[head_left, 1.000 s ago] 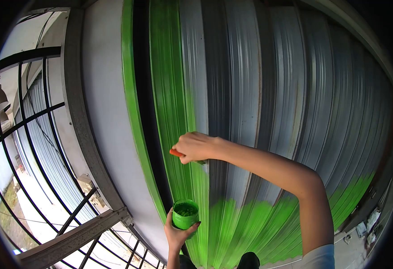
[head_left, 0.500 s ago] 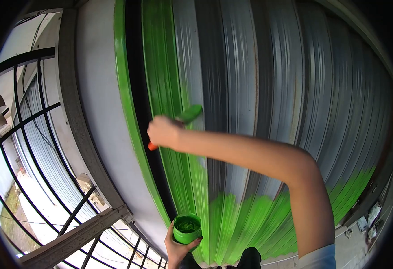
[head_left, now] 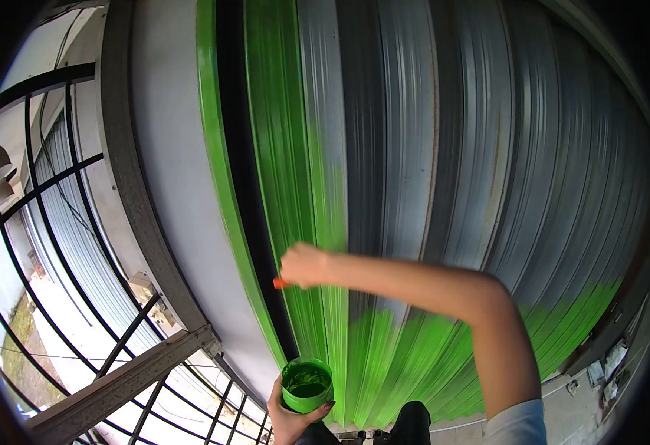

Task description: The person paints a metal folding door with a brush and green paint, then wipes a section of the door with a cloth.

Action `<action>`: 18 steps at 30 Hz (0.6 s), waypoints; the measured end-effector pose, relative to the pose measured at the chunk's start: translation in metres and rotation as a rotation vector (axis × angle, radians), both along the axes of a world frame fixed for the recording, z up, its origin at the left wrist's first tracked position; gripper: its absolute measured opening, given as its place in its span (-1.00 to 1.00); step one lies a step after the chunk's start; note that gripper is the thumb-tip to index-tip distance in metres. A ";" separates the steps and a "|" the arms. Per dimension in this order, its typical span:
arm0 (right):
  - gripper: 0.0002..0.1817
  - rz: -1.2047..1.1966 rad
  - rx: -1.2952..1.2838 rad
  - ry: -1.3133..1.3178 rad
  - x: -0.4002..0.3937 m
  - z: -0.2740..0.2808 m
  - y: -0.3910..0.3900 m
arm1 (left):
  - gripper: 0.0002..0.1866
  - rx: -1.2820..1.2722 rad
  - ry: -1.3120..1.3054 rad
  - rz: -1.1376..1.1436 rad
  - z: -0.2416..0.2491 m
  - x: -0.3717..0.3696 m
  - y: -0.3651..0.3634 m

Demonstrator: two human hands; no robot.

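Observation:
My right hand (head_left: 306,265) is closed around a paintbrush (head_left: 279,283). Only the orange handle end pokes out at the left of the fist; the bristles are hidden by the hand. It is over the green-painted left ribs of a corrugated metal panel (head_left: 406,163). Lower down, my left hand (head_left: 284,421) grips an open jar (head_left: 309,405) with green paint inside and smeared on its walls. Wet-looking green covers the panel's left strip and a ragged band along its bottom, while the rest is bare grey metal.
A white wall strip (head_left: 173,148) and a grey metal post (head_left: 136,163) stand left of the panel. Beyond them is a black barred grille (head_left: 35,194). My knees (head_left: 412,423) show at the bottom, and small items (head_left: 613,363) lie at the lower right.
My right hand has moved down with the brush, and the bristles no longer show. More green now covers the grey rib beside the painted strip. The jar stays in my left hand.

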State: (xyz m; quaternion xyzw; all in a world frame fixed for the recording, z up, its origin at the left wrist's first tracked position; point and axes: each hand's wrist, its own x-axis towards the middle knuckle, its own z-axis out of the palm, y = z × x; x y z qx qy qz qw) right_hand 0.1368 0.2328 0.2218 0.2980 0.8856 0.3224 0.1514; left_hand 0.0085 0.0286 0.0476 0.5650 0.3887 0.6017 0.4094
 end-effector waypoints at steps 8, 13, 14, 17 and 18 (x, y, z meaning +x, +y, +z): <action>-0.98 0.008 0.547 -0.039 -0.024 0.115 -0.009 | -0.27 -0.022 -0.036 -0.034 0.001 0.004 -0.003; -0.91 -0.129 0.521 0.013 -0.017 0.006 0.005 | -0.28 -0.007 -0.003 -0.021 0.003 0.005 -0.006; -0.89 -0.111 0.485 0.030 -0.013 -0.022 0.010 | -0.28 -0.009 -0.012 -0.027 0.004 0.004 -0.006; -0.87 -0.058 0.312 -0.017 -0.009 -0.087 0.005 | -0.28 -0.012 -0.022 -0.043 0.006 0.005 -0.008; -0.86 -0.025 0.244 -0.034 -0.011 -0.102 0.001 | -0.28 -0.012 -0.008 -0.044 0.006 0.005 -0.010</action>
